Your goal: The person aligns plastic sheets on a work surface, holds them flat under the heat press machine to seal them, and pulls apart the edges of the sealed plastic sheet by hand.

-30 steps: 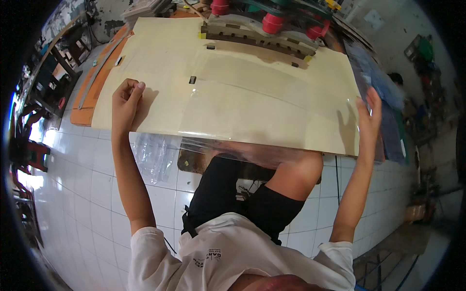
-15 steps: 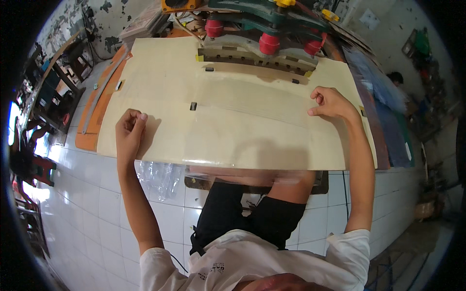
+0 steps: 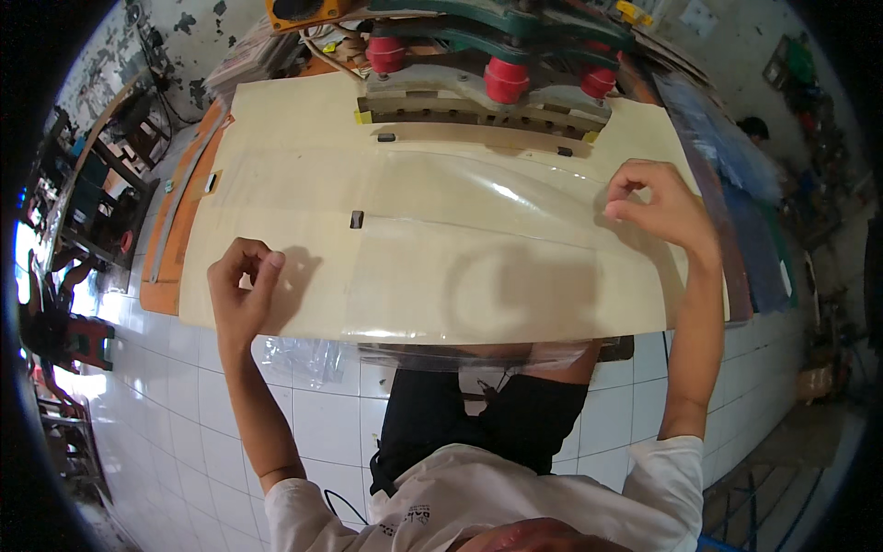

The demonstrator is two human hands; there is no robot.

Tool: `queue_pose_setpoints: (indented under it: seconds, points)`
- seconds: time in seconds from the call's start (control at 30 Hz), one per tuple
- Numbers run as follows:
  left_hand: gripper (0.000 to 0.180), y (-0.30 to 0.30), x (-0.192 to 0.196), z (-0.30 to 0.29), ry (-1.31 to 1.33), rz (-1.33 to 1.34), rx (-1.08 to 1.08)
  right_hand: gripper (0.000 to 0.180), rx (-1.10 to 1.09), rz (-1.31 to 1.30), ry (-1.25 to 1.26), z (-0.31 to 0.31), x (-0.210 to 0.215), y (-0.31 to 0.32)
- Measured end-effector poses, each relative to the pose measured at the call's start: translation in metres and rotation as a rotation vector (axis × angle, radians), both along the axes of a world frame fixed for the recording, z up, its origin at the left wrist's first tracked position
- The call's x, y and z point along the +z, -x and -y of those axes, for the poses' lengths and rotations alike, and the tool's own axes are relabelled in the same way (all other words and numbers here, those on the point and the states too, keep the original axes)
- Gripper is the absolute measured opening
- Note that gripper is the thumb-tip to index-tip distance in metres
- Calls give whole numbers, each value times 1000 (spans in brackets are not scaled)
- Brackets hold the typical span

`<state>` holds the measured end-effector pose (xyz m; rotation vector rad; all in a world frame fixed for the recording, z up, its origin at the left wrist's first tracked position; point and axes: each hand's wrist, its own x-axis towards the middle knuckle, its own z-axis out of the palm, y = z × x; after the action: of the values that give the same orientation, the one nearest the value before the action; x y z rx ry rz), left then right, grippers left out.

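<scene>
Above the near left part of a cream board, my left hand is loosely closed, thumb against the curled forefinger, and nothing shows in it. Over at the right, my right hand pinches the right end of a clear plastic sheet. The sheet's raised part catches a bright streak of light, while its left end lies on the board. More clear plastic lies flat nearer to me and droops over the front edge. Small dark markers sit on the board beside the plastic.
Beyond the board stands a green press with red cylindrical knobs and a long metal bar. A metal strip lies on the orange tabletop at left. Clear and blue sheets are stacked at right. Another person is partly visible far right.
My right hand has moved right and slightly nearer, and the plastic at it now bulges and shines. The left hand stays in nearly the same place. The whole view has shifted slightly.
</scene>
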<state>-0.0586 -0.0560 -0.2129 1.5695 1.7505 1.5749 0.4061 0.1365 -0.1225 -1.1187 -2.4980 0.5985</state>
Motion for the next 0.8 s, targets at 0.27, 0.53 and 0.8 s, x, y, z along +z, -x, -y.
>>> queue_pose_setpoints:
  seconds: [0.27, 0.53, 0.8]
  points:
    - [24, -102, 133, -61, -443, -659, -412, 15, 313, -89, -188, 13, 93, 49]
    - [48, -151, 178, -140, -417, -796, -612, 19, 384, -121, -78, -1, 113, 69]
    - [25, -159, 180, -131, -265, -528, -751, 17, 462, -251, -6, 14, 126, 57]
